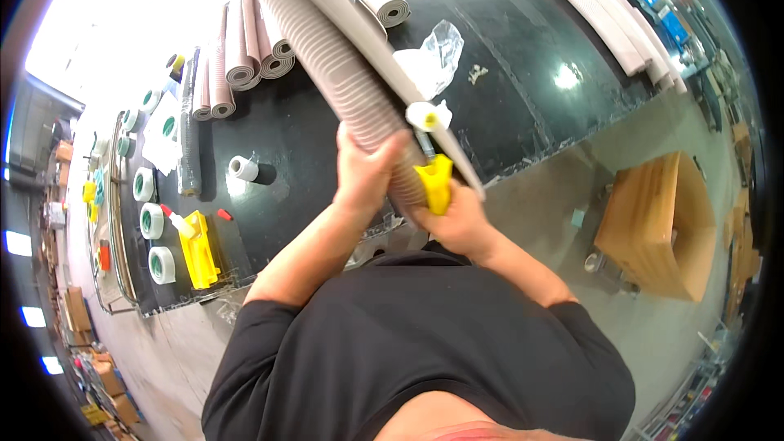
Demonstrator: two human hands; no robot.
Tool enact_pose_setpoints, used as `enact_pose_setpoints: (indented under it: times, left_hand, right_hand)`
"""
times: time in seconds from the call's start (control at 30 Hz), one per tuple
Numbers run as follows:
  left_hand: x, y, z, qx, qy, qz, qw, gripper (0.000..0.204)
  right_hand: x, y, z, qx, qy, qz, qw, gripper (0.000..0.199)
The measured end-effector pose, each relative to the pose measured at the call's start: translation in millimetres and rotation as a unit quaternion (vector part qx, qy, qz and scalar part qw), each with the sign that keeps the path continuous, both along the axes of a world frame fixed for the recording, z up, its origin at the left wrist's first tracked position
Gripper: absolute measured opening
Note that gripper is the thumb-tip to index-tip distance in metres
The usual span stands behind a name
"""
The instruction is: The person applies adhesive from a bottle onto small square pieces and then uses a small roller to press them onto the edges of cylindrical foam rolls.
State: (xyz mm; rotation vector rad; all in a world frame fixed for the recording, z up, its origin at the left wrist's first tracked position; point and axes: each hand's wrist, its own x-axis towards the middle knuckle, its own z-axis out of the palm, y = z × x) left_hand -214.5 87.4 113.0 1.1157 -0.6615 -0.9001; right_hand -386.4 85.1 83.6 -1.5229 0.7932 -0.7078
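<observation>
A long roll of ribbed, brownish-pink mat [347, 73] slants from the top of the view toward my body, its near end close to my waist. My left hand [365, 170] is wrapped round it near that end. My right hand [465, 220] grips a yellow-handled tape gun [438, 182] against the right side of the roll. Its white roll with a yellow hub [429, 118] sits just beyond the handle. A smooth edge of pale sheet [384, 65] runs beside the ribbed roll, slightly blurred. My right fingertips are partly hidden by the handle and the roll.
The black table [506, 90] carries rolled mats [242, 57] at far left, more rolls [608, 24] at far right and crumpled clear plastic [437, 57]. Several tape rolls [152, 220], a yellow holder [199, 249] and a small white roll [242, 168] lie left. A cardboard box [645, 220] stands right.
</observation>
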Motion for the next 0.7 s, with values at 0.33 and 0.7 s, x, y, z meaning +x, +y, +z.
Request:
enact_pose_setpoints:
  times: [0.33, 0.7]
  left_hand:
    - [79, 75, -121, 0.244, 0.06, 0.002, 0.968, 0.042]
    - [50, 69, -79, 0.321, -0.726, 0.01, 0.608, 0.067]
  right_hand:
    - [53, 67, -58, 0.107, -0.06, 0.023, 0.992, 0.059]
    - [38, 28, -111, 0.129, 0.084, -0.091, 0.984, 0.048]
